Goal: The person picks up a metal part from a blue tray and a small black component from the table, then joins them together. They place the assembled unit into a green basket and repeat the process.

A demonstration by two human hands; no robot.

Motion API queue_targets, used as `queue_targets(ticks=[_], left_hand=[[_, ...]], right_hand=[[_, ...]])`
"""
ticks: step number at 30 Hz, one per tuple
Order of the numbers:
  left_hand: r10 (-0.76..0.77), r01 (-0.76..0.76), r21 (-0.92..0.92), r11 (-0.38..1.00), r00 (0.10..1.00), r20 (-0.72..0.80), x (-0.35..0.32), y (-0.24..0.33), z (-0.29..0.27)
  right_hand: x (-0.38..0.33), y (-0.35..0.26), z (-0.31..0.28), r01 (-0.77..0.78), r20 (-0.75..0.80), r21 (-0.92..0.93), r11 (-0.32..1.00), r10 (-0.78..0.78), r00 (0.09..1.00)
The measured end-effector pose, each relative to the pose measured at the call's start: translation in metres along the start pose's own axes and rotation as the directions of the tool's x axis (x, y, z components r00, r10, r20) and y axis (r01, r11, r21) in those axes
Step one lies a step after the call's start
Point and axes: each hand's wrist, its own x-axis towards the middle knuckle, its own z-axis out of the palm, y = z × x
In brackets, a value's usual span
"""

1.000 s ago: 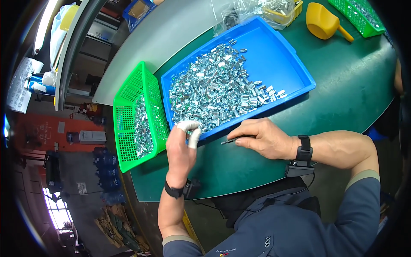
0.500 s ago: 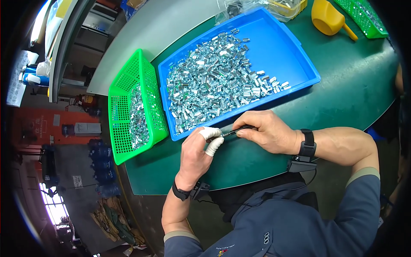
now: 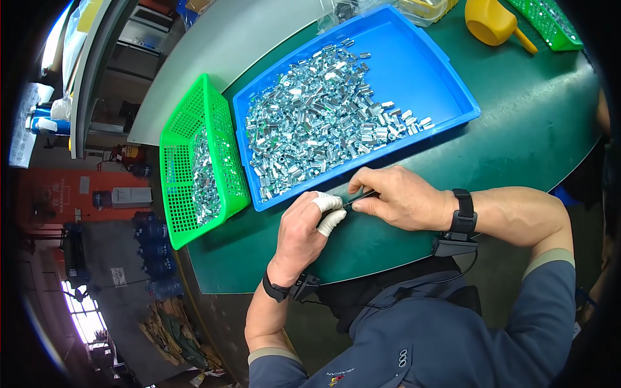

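My left hand (image 3: 301, 227), with white coverings on its thumb and index finger, is pinched on a small metal piece mostly hidden between the fingertips. Against it, my right hand (image 3: 407, 199) grips a thin black rod-like tool (image 3: 363, 197) between thumb and fingers, its tip meeting the left fingertips. Both hands are above the green tabletop (image 3: 259, 262), just in front of a blue tray (image 3: 424, 58). A large heap of shiny hex metal sleeves (image 3: 310, 116) covers the tray's left and middle.
Left of the tray stands a green mesh basket (image 3: 236, 158) holding more metal pieces. At the far right are a yellow scoop (image 3: 488, 22) and another green basket (image 3: 563, 42). Clear plastic packaging (image 3: 414, 13) sits behind the tray. The table's curved front edge runs close to my body.
Both hands stay together at the same spot. The black tool shows less now, its tip closer to the left fingertips, and my right index finger is more bent. The view has shifted slightly.
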Motion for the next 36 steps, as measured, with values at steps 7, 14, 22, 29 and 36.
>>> queue_targets(ticks=[7, 14, 22, 29, 36], left_hand=[[-0.014, 0.014, 0.012, 1.000, 1.000, 0.007, 0.000, 0.004, 0.004], [0.042, -0.038, 0.127, 0.991, 0.999, -0.028, 0.001, 0.003, 0.012], [-0.160, 0.146, -0.155, 0.977, 0.984, -0.080, -0.001, 0.010, 0.015], [-0.132, 0.115, -0.136, 0.984, 0.982, -0.132, -0.002, 0.008, 0.019], [-0.119, 0.101, -0.113, 0.988, 0.979, -0.163, -0.005, 0.008, 0.019]], right_hand=[[-0.002, 0.001, -0.001, 0.021, 0.045, -0.148, 0.989, -0.014, 0.999], [-0.001, 0.004, 0.003, -0.010, 0.003, -0.186, 0.982, 0.010, 1.000], [-0.003, 0.006, 0.003, -0.011, -0.024, -0.113, 0.994, 0.009, 1.000], [-0.003, 0.007, -0.001, -0.009, -0.014, -0.008, 1.000, 0.009, 1.000], [-0.002, 0.007, 0.000, -0.043, -0.025, -0.008, 0.999, 0.043, 0.999]])
